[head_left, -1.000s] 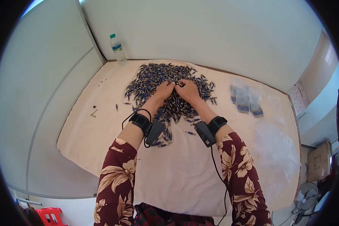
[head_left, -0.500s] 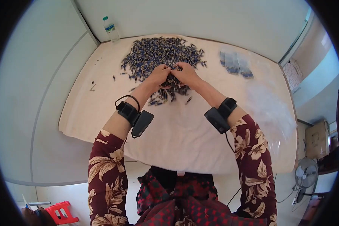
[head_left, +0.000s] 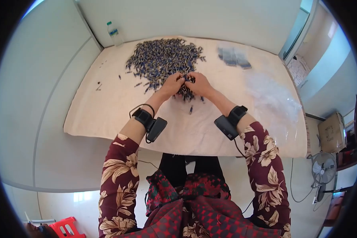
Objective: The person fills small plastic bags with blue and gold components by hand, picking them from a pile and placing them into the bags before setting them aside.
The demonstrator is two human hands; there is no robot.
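A large pile of small dark blue and metallic cylindrical pieces [head_left: 162,57] covers the back middle of the cloth-covered table. At the pile's near edge, my left hand [head_left: 173,84] has its fingers curled and pressed together around small pieces. Close beside it on the right, my right hand [head_left: 198,84] is closed in the same way, fingertips almost meeting those of the left. Which pieces each hand grips is too small to make out. More pieces lie under and just in front of both hands, and one loose piece [head_left: 191,109] rests nearer to me.
Filled clear bags [head_left: 234,57] lie at the back right, with loose clear plastic bags [head_left: 271,95] nearer on the right. A water bottle [head_left: 114,35] stands at the back left corner. A fan [head_left: 323,168] and a cardboard box [head_left: 332,132] are off to the right.
Both hands have shifted slightly nearer to me and to the right, relative to the pile. The whole view has also moved a little. Pieces beneath the hands lie differently.
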